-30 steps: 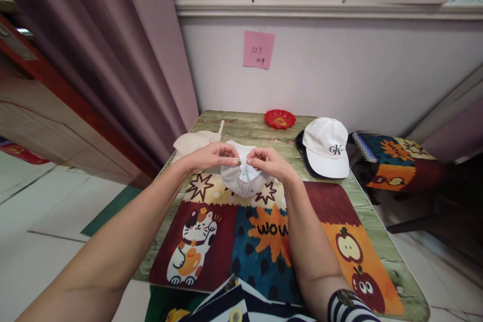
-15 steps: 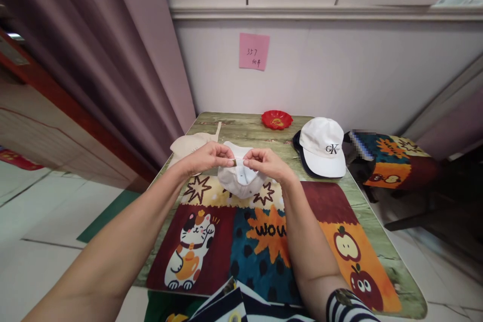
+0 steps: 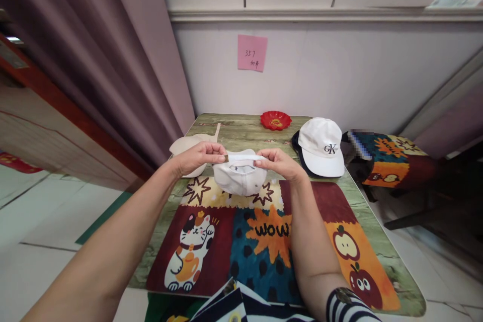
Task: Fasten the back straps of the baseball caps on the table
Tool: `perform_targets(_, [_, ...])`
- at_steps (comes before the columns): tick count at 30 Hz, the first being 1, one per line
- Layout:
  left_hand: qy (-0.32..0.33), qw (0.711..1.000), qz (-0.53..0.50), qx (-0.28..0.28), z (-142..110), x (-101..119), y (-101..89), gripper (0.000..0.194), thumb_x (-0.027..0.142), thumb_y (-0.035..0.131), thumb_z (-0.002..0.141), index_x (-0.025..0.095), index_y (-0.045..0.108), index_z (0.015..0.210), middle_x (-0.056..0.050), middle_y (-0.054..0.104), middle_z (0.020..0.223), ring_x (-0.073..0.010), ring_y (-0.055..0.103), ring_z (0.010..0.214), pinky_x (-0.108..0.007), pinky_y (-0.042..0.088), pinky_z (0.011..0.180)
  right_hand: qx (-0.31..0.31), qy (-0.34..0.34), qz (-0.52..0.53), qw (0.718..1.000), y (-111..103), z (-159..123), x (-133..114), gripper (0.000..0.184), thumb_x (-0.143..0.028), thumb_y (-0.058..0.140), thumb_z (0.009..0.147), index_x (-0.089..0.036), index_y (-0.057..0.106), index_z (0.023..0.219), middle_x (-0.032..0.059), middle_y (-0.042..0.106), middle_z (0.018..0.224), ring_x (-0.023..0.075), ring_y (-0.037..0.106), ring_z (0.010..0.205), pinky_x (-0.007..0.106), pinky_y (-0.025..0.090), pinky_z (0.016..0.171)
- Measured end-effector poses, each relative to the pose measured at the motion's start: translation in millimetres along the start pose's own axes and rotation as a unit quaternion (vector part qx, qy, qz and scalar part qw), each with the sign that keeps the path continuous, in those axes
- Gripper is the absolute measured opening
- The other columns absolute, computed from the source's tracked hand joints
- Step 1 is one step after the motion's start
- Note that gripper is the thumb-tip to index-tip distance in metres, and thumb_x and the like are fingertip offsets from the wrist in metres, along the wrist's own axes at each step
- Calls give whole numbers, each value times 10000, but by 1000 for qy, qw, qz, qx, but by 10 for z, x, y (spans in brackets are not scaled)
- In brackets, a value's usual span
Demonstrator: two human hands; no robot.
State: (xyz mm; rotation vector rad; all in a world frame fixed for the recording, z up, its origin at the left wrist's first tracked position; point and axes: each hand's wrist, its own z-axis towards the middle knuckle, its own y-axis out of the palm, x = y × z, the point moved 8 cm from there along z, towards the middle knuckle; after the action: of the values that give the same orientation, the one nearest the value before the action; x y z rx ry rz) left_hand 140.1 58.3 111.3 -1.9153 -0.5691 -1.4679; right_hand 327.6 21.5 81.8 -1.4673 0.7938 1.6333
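Note:
My left hand (image 3: pixel 198 156) and my right hand (image 3: pixel 279 162) hold a white cap (image 3: pixel 239 177) above a colourful cartoon mat (image 3: pixel 264 231). Both pinch its back strap, which runs taut between them. The left fingers grip the end with a small brown buckle. The cap's crown hangs down toward me, just over the mat's far edge. A beige cap (image 3: pixel 184 146) lies behind my left hand. To the right of my right hand, a white cap with a dark logo (image 3: pixel 321 147) rests on the table.
A green wood-pattern table (image 3: pixel 241 131) stands against a white wall, with a small red dish (image 3: pixel 275 120) at its far edge. A purple curtain (image 3: pixel 113 50) hangs at left. A stool with a patterned cushion (image 3: pixel 392 163) sits at right. A pink note (image 3: pixel 252 53) is on the wall.
My hands have moved apart, drawing the cap's strap out straight between them. The cap has risen slightly.

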Motion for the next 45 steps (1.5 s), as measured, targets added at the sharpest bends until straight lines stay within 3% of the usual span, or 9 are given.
perform_targets(9, [4, 1000, -14, 6, -7, 80, 33, 229, 339, 796, 726, 156, 706, 829, -11, 651, 741, -119, 568, 679, -222, 444, 647, 26, -7, 22, 999, -47, -60, -95, 327, -463, 758, 765, -147, 697, 822, -17, 602, 707, 112, 499, 649, 224, 368, 623])
perform_targets(12, [26, 999, -23, 9, -15, 163, 63, 246, 350, 790, 736, 156, 708, 862, -21, 663, 766, -125, 584, 693, -225, 461, 656, 86, -36, 31, 995, -104, -80, -189, 346, -492, 770, 738, -160, 680, 778, -4, 604, 710, 124, 502, 660, 232, 387, 622])
perform_targets(19, [-60, 987, -110, -96, -129, -16, 229, 357, 345, 858, 612, 138, 740, 879, -79, 726, 799, -200, 672, 701, -294, 536, 677, 171, -36, 165, 971, -138, -57, -177, 421, -572, 777, 668, -185, 648, 772, 18, 597, 689, 135, 495, 604, 254, 413, 581])
perform_targets(23, [18, 966, -255, 33, -227, 1, 133, 473, 356, 859, 531, 128, 729, 924, -96, 725, 772, -264, 702, 714, -351, 561, 692, 191, -19, 233, 953, -122, 4, -114, 405, -549, 769, 651, -199, 621, 792, 27, 601, 733, 153, 515, 640, 273, 450, 603])
perform_targets(29, [101, 872, -398, 267, -413, -69, 193, 290, 365, 704, 721, 211, 710, 966, -48, 756, 909, -293, 688, 1042, -382, 555, 926, 151, -18, 283, 947, 150, 51, -27, 593, -737, 588, 703, -227, 616, 1005, 78, 683, 955, 269, 630, 1010, 394, 519, 813])
perform_targets(35, [159, 833, -444, 288, -272, -13, 275, 361, 431, 529, 845, 181, 712, 1031, -89, 756, 1045, -297, 609, 1208, -401, 540, 982, 143, 30, 402, 904, 634, -114, 407, 1062, -1001, 323, 579, -223, 575, 1257, 150, 682, 1195, 354, 606, 1171, 545, 493, 925])
perform_targets(39, [138, 842, -415, 315, -208, -250, 187, 338, 422, 527, 872, 194, 701, 1051, -81, 760, 1037, -277, 648, 1137, -377, 562, 923, 188, 26, 452, 872, 729, -390, 608, 873, -879, 549, 615, -230, 601, 1197, 141, 697, 1201, 360, 608, 1198, 552, 491, 966])
perform_targets(43, [95, 851, -374, 356, -205, -615, 56, 285, 406, 523, 900, 217, 688, 1036, -52, 765, 990, -223, 678, 1064, -326, 571, 880, 225, 59, 489, 841, 924, -765, 830, 426, -515, 756, 701, -254, 651, 1020, 59, 759, 1036, 296, 668, 1126, 469, 543, 955])
perform_targets(45, [57, 872, -358, 330, -146, -739, 50, 266, 398, 519, 912, 227, 689, 1026, -45, 769, 957, -212, 673, 1076, -304, 565, 887, 246, 81, 519, 814, 1116, -958, 937, 309, -388, 753, 747, -250, 664, 1009, 34, 770, 984, 266, 698, 1067, 434, 566, 935])
